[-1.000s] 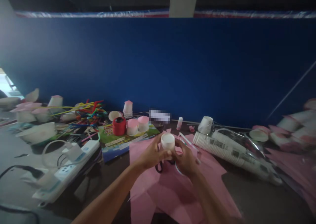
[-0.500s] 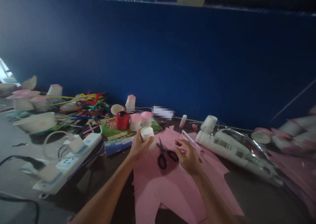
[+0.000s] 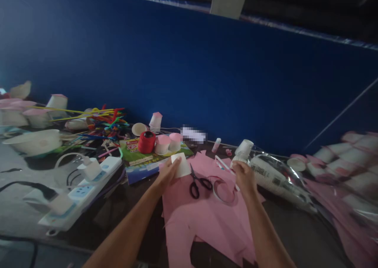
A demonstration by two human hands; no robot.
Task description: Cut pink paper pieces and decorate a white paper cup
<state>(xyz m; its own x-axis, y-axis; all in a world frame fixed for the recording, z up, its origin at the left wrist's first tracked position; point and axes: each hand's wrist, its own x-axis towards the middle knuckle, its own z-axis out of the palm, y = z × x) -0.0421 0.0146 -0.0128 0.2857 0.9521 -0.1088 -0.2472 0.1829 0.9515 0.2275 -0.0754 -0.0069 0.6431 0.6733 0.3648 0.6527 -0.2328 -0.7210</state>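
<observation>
Head view: the left hand (image 3: 167, 175) holds a white paper cup (image 3: 182, 166) between thumb and fingers, tilted over the far left part of the pink paper (image 3: 206, 216). The right hand (image 3: 245, 177) has its fingers curled close together beside a white strip (image 3: 225, 164) and a bagged stack of cups (image 3: 265, 173); whether it grips anything, I cannot tell. Between the hands, scissors (image 3: 196, 177) lie with blades pointing away, near a white ring (image 3: 217, 198). Left of these, a red spool (image 3: 147, 143) stands on a booklet (image 3: 138, 168).
</observation>
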